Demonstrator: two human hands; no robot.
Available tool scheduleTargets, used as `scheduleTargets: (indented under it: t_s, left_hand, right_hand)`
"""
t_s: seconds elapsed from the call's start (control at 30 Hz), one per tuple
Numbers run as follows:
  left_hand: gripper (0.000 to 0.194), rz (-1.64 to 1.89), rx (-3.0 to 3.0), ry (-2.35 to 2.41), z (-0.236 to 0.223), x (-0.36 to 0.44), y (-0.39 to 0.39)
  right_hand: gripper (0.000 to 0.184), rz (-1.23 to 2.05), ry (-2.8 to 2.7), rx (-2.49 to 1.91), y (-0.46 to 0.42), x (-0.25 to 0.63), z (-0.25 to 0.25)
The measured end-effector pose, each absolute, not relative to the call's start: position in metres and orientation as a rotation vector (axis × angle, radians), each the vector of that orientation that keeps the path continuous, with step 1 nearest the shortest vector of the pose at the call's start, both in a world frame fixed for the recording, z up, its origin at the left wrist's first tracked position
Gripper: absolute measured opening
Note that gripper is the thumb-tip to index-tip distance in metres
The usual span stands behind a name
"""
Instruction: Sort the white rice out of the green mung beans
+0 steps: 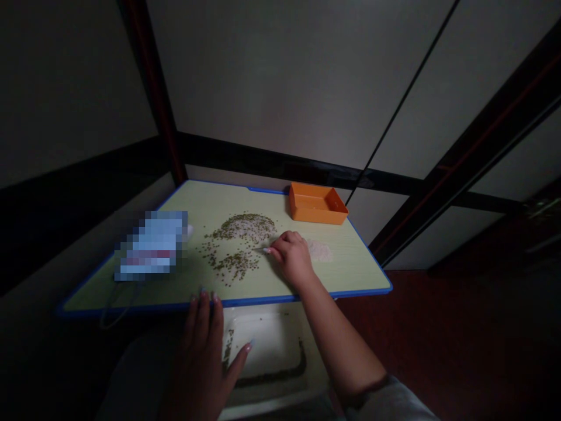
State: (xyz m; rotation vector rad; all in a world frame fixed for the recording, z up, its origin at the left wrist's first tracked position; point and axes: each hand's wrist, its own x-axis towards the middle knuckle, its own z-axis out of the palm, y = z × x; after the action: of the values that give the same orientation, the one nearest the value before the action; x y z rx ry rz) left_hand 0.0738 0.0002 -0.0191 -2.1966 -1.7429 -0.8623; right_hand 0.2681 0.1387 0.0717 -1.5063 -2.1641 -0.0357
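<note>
My right hand (293, 257) rests on a light green table with a blue rim (350, 292), fingers curled, fingertips at the right edge of a scatter of small green beans mixed with white grains (239, 242). A small heap of white grains (319, 250) lies just right of that hand. My left hand (204, 351) is held flat below the table's front edge, fingers stretched toward the rim, thumb over a white tray (272, 351) that holds some green beans along its edges.
An orange rectangular box (316, 203) stands at the table's far right corner. A blurred-out light blue object (151, 244) lies on the table's left side. Dark frames and pale panels rise behind the table; the floor at right is dark red.
</note>
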Motion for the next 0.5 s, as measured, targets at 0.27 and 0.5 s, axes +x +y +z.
scheduleTargets:
  t_s: [0.27,0.5]
  left_hand:
    - [0.090,-0.830,-2.192,-1.751,-0.021,0.074,0.001]
    - [0.090,-0.813,-2.199,-1.770,-0.020,0.073,0.000]
  right_hand:
    - [0.029,0.030,-2.273,-1.337,0.136,0.264,0.073]
    - [0.023,0.110,-2.236,-1.344,0.134,0.277,0.075]
